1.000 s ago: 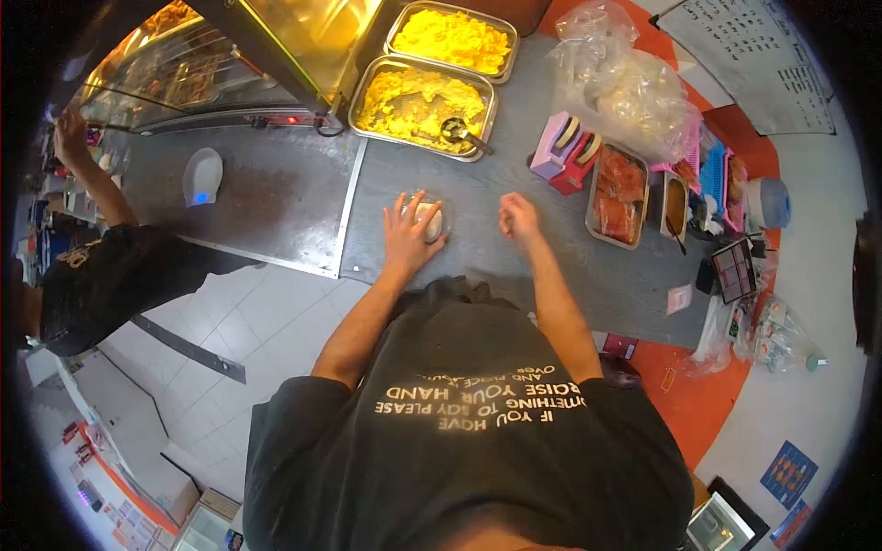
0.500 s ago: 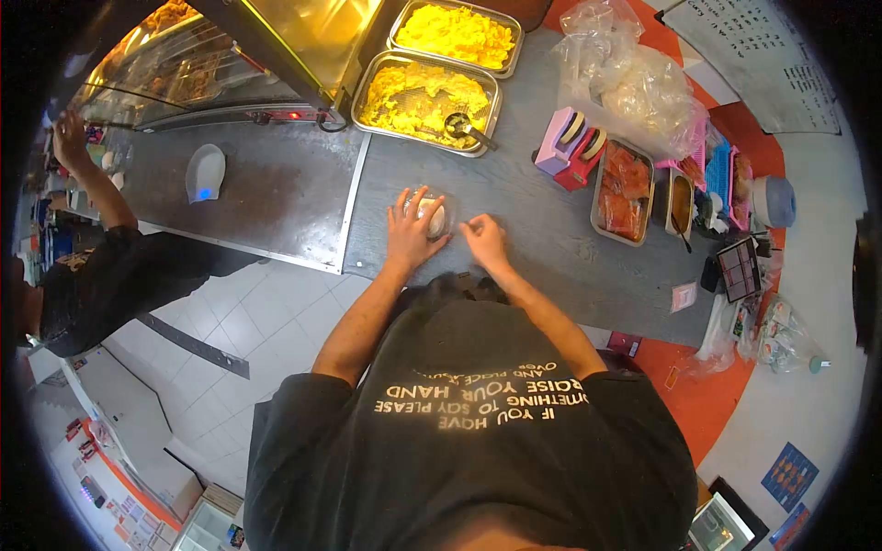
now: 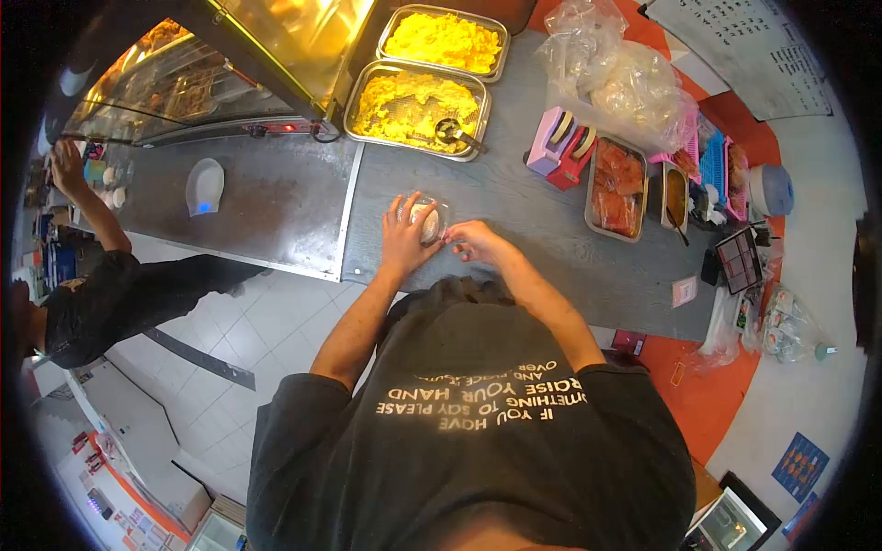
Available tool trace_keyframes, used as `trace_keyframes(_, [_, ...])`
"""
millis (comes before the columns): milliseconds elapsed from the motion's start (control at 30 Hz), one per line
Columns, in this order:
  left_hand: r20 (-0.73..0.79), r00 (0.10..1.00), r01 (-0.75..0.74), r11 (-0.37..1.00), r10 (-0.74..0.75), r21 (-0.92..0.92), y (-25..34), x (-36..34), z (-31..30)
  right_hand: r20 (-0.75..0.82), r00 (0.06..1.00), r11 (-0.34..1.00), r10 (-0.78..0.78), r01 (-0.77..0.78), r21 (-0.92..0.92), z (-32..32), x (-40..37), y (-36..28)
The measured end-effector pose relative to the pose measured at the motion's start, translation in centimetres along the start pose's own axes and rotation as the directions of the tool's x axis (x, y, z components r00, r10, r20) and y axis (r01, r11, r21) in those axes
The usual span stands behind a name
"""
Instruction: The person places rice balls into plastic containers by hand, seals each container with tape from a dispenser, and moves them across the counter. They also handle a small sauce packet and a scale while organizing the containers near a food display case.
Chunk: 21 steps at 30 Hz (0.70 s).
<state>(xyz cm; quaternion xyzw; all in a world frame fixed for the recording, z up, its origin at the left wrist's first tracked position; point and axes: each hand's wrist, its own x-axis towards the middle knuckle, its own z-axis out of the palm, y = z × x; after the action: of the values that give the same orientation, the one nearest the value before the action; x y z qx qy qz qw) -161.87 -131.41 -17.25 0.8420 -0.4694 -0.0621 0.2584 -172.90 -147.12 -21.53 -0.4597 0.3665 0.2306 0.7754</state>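
Observation:
A small clear plastic packet (image 3: 434, 219) with a round pale item inside lies on the grey counter in front of me. My left hand (image 3: 410, 236) rests on it with spread fingers, pressing it against the counter and covering part of it. My right hand (image 3: 482, 243) is at the packet's right lower corner. Its thumb and forefinger are pinched together there, and the other fingers curl loosely. Anything between those fingertips is too small to make out. Beyond the packet, a metal tray of yellow food (image 3: 418, 106) has a ladle (image 3: 452, 131) lying in it.
A second tray of yellow food (image 3: 441, 41) sits behind. Tape dispensers (image 3: 560, 151), a container of reddish slices (image 3: 617, 188) and plastic bags (image 3: 634, 92) stand to the right. A scoop-shaped white dish (image 3: 205, 184) lies left, near a glass food warmer (image 3: 197, 78). Another person (image 3: 101, 285) stands at far left.
My right hand has moved left to the packet's edge, its fingertips now beside my left thumb. My left hand has stayed on the packet. The view has shifted slightly.

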Motion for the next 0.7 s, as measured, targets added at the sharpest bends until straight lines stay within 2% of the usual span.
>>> trace_keyframes(67, [0.013, 1.0, -0.029, 1.0, 0.029, -0.002, -0.4, 0.2, -0.2, 0.012, 0.998, 0.96, 0.066, -0.066, 0.272, 0.9, -1.8, -0.9])
trace_keyframes(100, [0.03, 0.998, -0.057, 0.998, 0.057, -0.008, -0.5, 0.3, -0.2, 0.008, 0.998, 0.96, 0.063, -0.063, 0.273, 0.9, -2.5, -1.1])
trace_keyframes(133, [0.029, 0.997, -0.064, 0.998, 0.065, -0.011, 0.3, 0.8, -1.5, -0.097, 0.993, 0.961, 0.07, -0.041, 0.273, 0.4, -3.0, -1.1])
trace_keyframes(167, [0.099, 0.99, -0.11, 0.993, 0.105, 0.046, 1.0, 1.2, -3.1, -0.203, 0.976, 0.962, 0.078, -0.02, 0.273, -0.1, -3.6, -1.1])
trace_keyframes(200, [0.169, 0.976, -0.158, 0.982, 0.14, 0.1, 1.7, 1.5, -4.1, -0.446, 0.885, 0.976, -0.134, 0.195, 0.094, -1.6, -3.6, -1.0])
trace_keyframes(233, [0.168, 0.975, -0.163, 0.982, 0.145, 0.099, 1.9, 1.8, -3.9, -0.615, 0.704, 0.927, -0.355, 0.351, -0.133, -4.2, -2.6, -0.5])
trace_keyframes(267, [0.012, 1.0, 0.007, 0.994, -0.008, 0.108, 2.3, 1.8, -3.5, -0.716, 0.241, 0.699, -0.656, 0.552, -0.454, -8.6, 0.0, 1.4])
trace_keyframes(300, [-0.143, 0.977, 0.174, 0.98, -0.16, 0.093, 2.5, 1.8, -3.0, -0.712, -0.06, 0.639, -0.699, 0.394, -0.661, -8.0, -4.4, -2.1])
trace_keyframes(333, [-0.143, 0.977, 0.172, 0.981, -0.158, 0.094, 2.8, 2.0, -2.5, -0.713, -0.062, 0.639, -0.698, 0.396, -0.66, -8.6, -5.9, -3.6])
trace_keyframes(367, [0.004, 0.945, 0.325, 0.94, -0.327, 0.107, 3.1, 2.0, -1.7, -0.819, 0.052, 0.762, -0.572, 0.403, -0.506, -9.9, -6.9, -5.1])
trace_keyframes(400, [0.146, 0.864, 0.465, 0.874, -0.483, 0.142, 3.2, 2.0, -1.2, -0.891, 0.165, 0.859, -0.423, 0.387, -0.336, -11.5, -7.5, -6.6])
trace_keyframes(433, [0.146, 0.864, 0.464, 0.874, -0.482, 0.143, 3.2, 2.1, -0.9, -0.927, 0.273, 0.924, -0.259, 0.35, -0.155, -13.2, -7.9, -7.8])
trace_keyframes(467, [0.247, 0.898, 0.34, 0.93, -0.364, 0.137, 3.1, 2.3, -0.6, -0.925, 0.371, 0.956, -0.086, 0.293, 0.029, -14.5, -8.1, -8.4])
trace_keyframes(500, [0.341, 0.909, 0.212, 0.97, -0.241, 0.119, 3.2, 2.4, -0.5, -0.924, 0.372, 0.956, -0.089, 0.293, 0.026, -15.7, -8.0, -8.5])
trace_keyframes(533, [0.338, 0.909, 0.216, 0.969, -0.244, 0.119, 3.7, 2.5, -1.4, -0.887, 0.461, 0.905, -0.026, 0.388, 0.174, -16.7, -7.3, -8.2])
trace_keyframes(567, [0.393, 0.918, -0.045, 0.973, -0.049, 0.228, 4.1, 2.7, -2.5, -0.833, 0.553, 0.827, 0.021, 0.458, 0.325, -17.6, -6.7, -7.8])
trace_keyframes(600, [0.467, 0.874, -0.305, 0.899, 0.134, 0.314, 4.5, 2.7, -3.3, -0.8, 0.598, 0.801, 0.043, 0.458, 0.385, -17.9, -6.6, -7.7])
trace_keyframes(633, [0.464, 0.877, -0.3, 0.899, 0.129, 0.318, 4.7, 2.5, -3.3, -0.798, 0.602, 0.802, 0.039, 0.457, 0.384, -18.1, -6.4, -7.5])
trace_keyframes(700, [0.26, 0.966, -0.021, 0.994, -0.009, 0.111, 5.3, 1.9, -2.8, -0.788, 0.615, 0.667, -0.006, 0.59, 0.455, -18.3, -6.5, -6.7])
